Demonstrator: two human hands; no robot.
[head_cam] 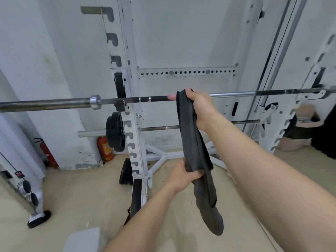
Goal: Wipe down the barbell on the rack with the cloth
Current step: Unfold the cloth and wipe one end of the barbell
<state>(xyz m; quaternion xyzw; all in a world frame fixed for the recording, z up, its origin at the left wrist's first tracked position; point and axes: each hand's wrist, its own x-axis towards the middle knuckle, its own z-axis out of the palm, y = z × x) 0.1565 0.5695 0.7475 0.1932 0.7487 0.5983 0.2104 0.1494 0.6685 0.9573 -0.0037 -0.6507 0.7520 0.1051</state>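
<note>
The barbell (54, 103) runs across the middle of the frame, resting on the white rack (133, 135). At centre, the right hand (199, 106) is closed around the top of a dark grey cloth (197, 151) at the bar. Lower down, the left hand (182, 176) grips the hanging cloth, fingers curled tight.

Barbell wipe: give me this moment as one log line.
right hand: holds cloth against barbell | left hand: grips cloth lower down | cloth: hanging | barbell: on rack
</note>
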